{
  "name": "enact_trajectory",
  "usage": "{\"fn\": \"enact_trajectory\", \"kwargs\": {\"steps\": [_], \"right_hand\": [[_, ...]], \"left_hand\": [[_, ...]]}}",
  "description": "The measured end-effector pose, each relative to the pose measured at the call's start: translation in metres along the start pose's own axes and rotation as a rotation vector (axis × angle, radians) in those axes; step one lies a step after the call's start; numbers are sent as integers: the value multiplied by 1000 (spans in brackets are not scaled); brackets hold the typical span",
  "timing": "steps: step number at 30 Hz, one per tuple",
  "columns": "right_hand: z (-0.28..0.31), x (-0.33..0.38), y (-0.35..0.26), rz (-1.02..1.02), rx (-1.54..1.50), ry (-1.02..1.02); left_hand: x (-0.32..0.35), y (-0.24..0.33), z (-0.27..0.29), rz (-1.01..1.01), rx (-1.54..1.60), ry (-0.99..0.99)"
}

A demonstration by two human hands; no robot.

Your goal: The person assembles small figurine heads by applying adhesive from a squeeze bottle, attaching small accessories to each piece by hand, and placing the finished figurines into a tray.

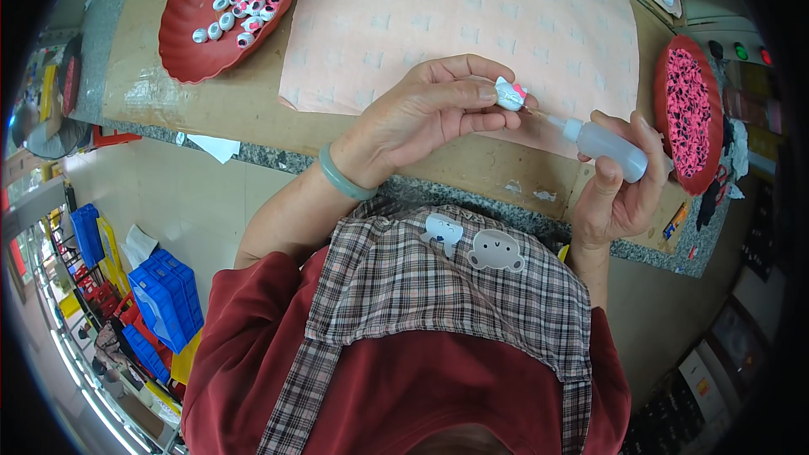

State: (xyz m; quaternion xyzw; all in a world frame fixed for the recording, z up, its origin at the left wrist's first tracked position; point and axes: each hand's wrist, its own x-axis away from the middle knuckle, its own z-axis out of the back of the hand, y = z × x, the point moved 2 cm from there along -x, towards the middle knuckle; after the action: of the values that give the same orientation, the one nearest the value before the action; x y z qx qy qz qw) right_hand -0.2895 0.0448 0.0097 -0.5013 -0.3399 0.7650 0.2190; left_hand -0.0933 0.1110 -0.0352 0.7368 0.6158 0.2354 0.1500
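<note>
- My left hand (417,108) pinches a small white cat-shaped head (509,96) with a pink bow, thumb and fingers clamped on it, over the pale pink sheet (455,25).
- My right hand (608,206) has its fingers clasped around a translucent squeeze bottle (613,152), nozzle at the head; I cannot tell whether they touch.
- Far right: a scalloped red dish (714,76) of pink pieces.

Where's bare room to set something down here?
The patterned pale pink rectangular sheet beyond the left hand, between the scalloped red tray and oval red tray; also the tan board below the scalloped tray. Crowded: the oval tray, and around the right hand.
</note>
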Motion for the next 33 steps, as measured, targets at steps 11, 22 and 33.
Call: {"fn": "enact_trajectory", "kwargs": {"steps": [11,22,33], "right_hand": [[1,1,2,-19,19,0],[1,0,2,-12,80,-2],[0,-1,4,-23,68,2]], "left_hand": [[0,-1,4,4,32,32],[2,0,5,24,7,39],[3,1,6,3,9,28]]}}
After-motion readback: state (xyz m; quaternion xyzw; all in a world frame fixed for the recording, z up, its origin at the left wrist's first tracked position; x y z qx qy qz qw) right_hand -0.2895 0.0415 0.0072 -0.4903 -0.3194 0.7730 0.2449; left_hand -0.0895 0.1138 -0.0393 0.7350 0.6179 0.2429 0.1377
